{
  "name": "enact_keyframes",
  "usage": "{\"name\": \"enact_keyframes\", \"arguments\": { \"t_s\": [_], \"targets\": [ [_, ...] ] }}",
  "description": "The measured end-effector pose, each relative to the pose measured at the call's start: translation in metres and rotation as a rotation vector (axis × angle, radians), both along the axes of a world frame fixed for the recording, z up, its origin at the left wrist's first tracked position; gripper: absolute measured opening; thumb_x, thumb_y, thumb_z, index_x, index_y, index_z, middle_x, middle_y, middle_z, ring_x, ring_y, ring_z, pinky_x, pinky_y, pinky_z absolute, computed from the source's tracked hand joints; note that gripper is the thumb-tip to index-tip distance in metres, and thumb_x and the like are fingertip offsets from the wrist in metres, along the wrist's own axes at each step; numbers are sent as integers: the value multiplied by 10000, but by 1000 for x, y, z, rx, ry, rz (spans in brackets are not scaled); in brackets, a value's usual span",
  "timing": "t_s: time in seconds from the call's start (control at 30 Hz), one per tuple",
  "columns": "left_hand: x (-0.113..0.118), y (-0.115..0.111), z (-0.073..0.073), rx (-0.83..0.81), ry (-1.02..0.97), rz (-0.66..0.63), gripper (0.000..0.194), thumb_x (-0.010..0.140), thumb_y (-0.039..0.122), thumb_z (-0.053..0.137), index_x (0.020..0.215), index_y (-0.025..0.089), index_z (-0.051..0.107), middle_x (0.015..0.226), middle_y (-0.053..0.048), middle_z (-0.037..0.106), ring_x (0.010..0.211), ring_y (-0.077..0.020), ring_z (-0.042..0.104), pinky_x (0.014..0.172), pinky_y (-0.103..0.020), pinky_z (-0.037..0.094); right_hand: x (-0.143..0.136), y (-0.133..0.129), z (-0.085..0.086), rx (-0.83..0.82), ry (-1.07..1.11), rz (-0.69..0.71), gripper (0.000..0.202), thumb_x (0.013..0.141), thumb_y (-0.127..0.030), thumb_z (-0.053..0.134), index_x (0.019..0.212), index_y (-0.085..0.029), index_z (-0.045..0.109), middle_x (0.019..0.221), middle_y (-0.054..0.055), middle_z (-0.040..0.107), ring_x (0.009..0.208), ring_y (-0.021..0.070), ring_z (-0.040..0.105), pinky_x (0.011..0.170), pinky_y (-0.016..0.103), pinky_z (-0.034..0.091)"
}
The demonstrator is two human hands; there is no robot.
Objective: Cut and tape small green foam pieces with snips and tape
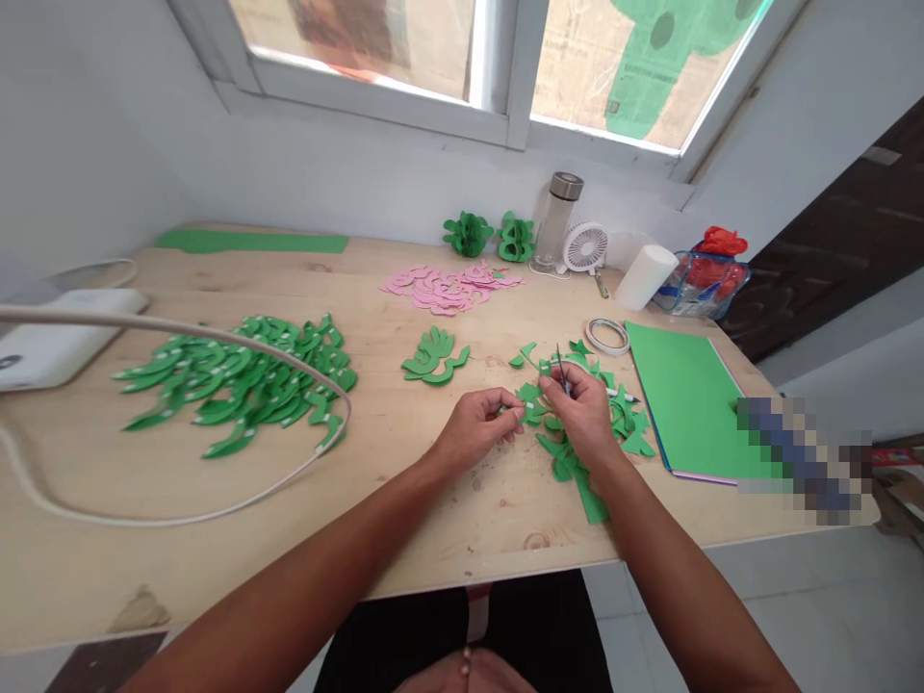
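Note:
My left hand [482, 422] is closed, thumb and fingers pinching a small green paper piece [529, 406] with a white patch on it. Just to its right, my right hand [581, 409] is closed around small scissors [561, 364], whose dark blades point away from me. A green paper bit shows beside its fingertips. Green paper scraps [567, 457] lie beneath and around this hand. Beyond my left hand rest loose green cutouts [435, 356]. A large pile of green cutouts with white patches [270, 375] spreads over the left of the table.
The wooden table [433, 520] also holds pink cutouts [454, 287], a tape roll [607, 336], green sheets [693, 399], a bottle [557, 221], a small fan [585, 247] and a white roll [646, 276]. A white cable [238, 339] loops across the left side.

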State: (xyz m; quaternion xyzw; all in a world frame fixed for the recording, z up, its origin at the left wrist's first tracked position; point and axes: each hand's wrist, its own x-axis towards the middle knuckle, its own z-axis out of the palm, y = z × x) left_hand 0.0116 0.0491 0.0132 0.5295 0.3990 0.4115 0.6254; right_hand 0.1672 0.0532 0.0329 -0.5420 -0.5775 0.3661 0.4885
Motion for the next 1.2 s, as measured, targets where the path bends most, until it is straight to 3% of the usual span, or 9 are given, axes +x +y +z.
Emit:
{"name": "enact_keyframes", "arguments": {
  "t_s": [0.3,0.57,0.83,1.0,1.2],
  "targets": [
    [1,-2,0,-3,-11,-31,196,696,321,638,641,153,554,501,48,510,445,-70,485,458,-194,385,2,0,-2,-34,20,25,230,755,-384,614,706,-189,502,557,-68,319,496,83,268,447,226,208],
    [1,1,-5,28,104,-72,166,698,285,601,610,158,541,482,45,524,424,-71,462,423,-187,317,5,2,-6,-24,37,5,243,749,-401,631,713,-186,525,534,-72,343,476,76,262,432,224,196],
    [-2,3,-2,54,61,-48,150,696,255,606,606,160,532,476,43,540,414,-68,466,433,-186,339,6,4,-9,0,145,-21,251,754,-416,647,822,-183,587,525,-77,362,467,81,280,424,222,200],
    [-15,8,10,2,10,109,160,692,264,615,613,154,530,462,34,537,403,-68,473,437,-188,358,7,4,-7,28,147,-67,270,756,-420,648,858,-174,607,535,-69,389,480,82,305,440,223,205],
    [-54,16,44,51,-61,340,194,674,316,648,649,149,552,544,14,578,473,-80,505,512,-212,405,8,3,-7,22,137,-61,263,759,-416,650,853,-174,608,544,-68,396,486,79,309,443,222,211]
  ]
}}
